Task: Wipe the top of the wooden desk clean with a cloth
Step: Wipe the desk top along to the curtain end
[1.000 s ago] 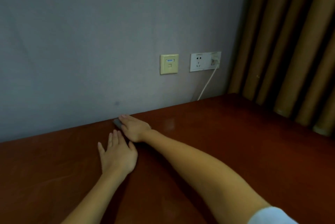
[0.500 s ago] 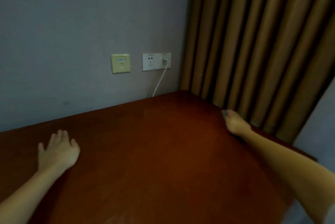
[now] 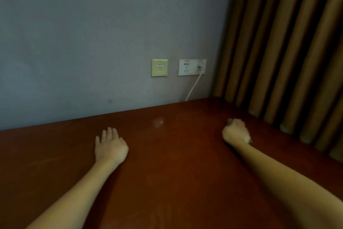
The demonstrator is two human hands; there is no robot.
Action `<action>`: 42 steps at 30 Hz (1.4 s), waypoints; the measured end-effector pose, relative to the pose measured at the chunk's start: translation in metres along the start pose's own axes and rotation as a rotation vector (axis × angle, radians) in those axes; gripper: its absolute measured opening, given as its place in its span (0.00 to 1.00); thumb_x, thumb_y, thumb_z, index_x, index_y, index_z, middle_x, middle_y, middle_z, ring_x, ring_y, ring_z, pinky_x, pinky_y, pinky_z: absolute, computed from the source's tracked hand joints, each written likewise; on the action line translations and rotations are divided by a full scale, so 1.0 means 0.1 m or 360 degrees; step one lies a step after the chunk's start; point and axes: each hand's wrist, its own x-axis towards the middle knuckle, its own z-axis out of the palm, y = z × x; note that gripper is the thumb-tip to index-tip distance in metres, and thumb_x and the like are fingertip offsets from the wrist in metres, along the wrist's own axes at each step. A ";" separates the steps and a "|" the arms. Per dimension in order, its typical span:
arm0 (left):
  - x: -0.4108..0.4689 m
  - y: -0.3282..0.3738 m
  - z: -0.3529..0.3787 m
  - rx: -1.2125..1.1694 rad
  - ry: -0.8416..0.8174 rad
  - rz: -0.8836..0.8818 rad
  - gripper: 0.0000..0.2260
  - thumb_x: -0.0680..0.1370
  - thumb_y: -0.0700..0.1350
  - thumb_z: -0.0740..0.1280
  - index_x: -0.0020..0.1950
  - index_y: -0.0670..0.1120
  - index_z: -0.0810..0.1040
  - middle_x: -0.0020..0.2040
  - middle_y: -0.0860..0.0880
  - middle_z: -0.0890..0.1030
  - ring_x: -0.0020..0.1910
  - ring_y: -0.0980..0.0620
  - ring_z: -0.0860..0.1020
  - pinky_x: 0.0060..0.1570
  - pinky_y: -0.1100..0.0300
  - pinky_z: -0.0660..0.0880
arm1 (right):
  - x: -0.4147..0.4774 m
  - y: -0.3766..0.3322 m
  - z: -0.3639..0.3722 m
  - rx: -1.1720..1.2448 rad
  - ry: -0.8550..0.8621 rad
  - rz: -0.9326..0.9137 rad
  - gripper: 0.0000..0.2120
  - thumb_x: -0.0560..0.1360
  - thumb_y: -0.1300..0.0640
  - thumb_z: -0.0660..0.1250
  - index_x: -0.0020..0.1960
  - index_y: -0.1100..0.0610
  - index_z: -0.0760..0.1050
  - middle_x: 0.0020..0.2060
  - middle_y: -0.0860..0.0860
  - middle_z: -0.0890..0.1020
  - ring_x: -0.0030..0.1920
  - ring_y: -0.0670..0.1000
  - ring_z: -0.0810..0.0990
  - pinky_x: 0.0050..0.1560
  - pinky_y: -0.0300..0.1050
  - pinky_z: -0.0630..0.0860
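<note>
The small dark grey cloth [image 3: 230,121] sits under your right hand [image 3: 235,133], fingers curled over it, pressing it to the reddish-brown wooden table [image 3: 176,163] near the brown pleated curtain [image 3: 287,52]. Your left hand [image 3: 109,147] lies flat, fingers together, well apart.

Count, head view. Hands: two, both mine; left hand [image 3: 111,148] and right hand [image 3: 236,133]. Forearms: two. Desk [image 3: 176,173]: one, reddish-brown wood. Cloth [image 3: 230,121]: one, grey, mostly hidden under my right hand, so only its edges could be counted. Wall plates: two; one yellowish plate [image 3: 160,67] and one white outlet plate [image 3: 192,67]. Plug with white cable [image 3: 194,86]: one. Curtain [image 3: 289,52]: one, brown, many folds; fold number not settled.
</note>
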 end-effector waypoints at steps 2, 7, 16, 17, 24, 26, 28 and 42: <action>-0.04 -0.01 0.01 0.0001 0.0004 0.0028 0.25 0.83 0.50 0.42 0.79 0.42 0.44 0.79 0.45 0.43 0.78 0.48 0.44 0.76 0.52 0.43 | -0.19 -0.64 0.19 0.0051 -0.0054 -0.0212 0.24 0.80 0.58 0.49 0.75 0.63 0.55 0.75 0.58 0.59 0.74 0.57 0.59 0.73 0.50 0.58; -0.13 -0.04 0.06 0.0026 0.0042 0.0096 0.25 0.83 0.50 0.43 0.79 0.42 0.44 0.79 0.46 0.44 0.78 0.50 0.44 0.76 0.54 0.43 | -0.95 -2.14 0.55 0.0198 -0.0267 -0.0704 0.25 0.80 0.55 0.51 0.75 0.62 0.55 0.75 0.58 0.58 0.75 0.56 0.57 0.73 0.48 0.56; -0.28 -0.09 0.04 -0.0030 0.0107 0.0037 0.25 0.83 0.47 0.45 0.79 0.41 0.46 0.79 0.45 0.46 0.78 0.50 0.46 0.76 0.54 0.44 | -1.41 -2.37 0.51 0.0157 -0.0714 -0.1724 0.24 0.83 0.55 0.46 0.77 0.61 0.49 0.77 0.55 0.51 0.77 0.52 0.48 0.76 0.45 0.47; -0.29 -0.09 0.04 -0.0033 0.0095 0.0042 0.25 0.83 0.47 0.45 0.79 0.41 0.46 0.79 0.45 0.46 0.78 0.50 0.46 0.76 0.54 0.44 | -1.33 -2.20 0.46 0.0168 -0.0708 -0.1696 0.24 0.83 0.54 0.47 0.77 0.60 0.49 0.77 0.55 0.51 0.77 0.51 0.49 0.76 0.44 0.46; -0.37 -0.11 0.01 0.0053 0.0013 0.0071 0.24 0.84 0.48 0.44 0.79 0.42 0.46 0.79 0.46 0.45 0.78 0.50 0.46 0.76 0.54 0.46 | -0.29 -0.29 -0.02 0.0139 -0.0447 -0.0884 0.25 0.83 0.48 0.46 0.78 0.56 0.52 0.77 0.51 0.54 0.77 0.49 0.52 0.74 0.40 0.47; -0.38 -0.12 0.01 0.0064 -0.0003 0.0057 0.24 0.84 0.48 0.44 0.79 0.42 0.46 0.79 0.46 0.45 0.78 0.50 0.46 0.76 0.54 0.46 | -0.09 0.42 -0.24 0.0148 -0.0364 -0.0616 0.25 0.83 0.49 0.46 0.77 0.57 0.53 0.77 0.52 0.55 0.77 0.49 0.53 0.74 0.40 0.47; -0.38 -0.13 0.01 0.0070 -0.0012 0.0053 0.24 0.84 0.48 0.44 0.79 0.42 0.46 0.79 0.46 0.45 0.78 0.49 0.46 0.76 0.53 0.47 | 0.05 1.13 -0.44 0.0118 -0.0277 -0.0391 0.24 0.83 0.51 0.46 0.76 0.59 0.55 0.76 0.54 0.57 0.76 0.52 0.55 0.74 0.43 0.48; -0.70 -0.08 -0.05 -0.0021 -0.0012 0.0046 0.24 0.84 0.47 0.45 0.79 0.40 0.47 0.79 0.43 0.46 0.78 0.46 0.47 0.76 0.51 0.48 | -0.39 1.28 -0.54 0.0061 0.0068 0.0330 0.22 0.80 0.57 0.52 0.73 0.63 0.60 0.71 0.59 0.65 0.71 0.58 0.64 0.69 0.53 0.62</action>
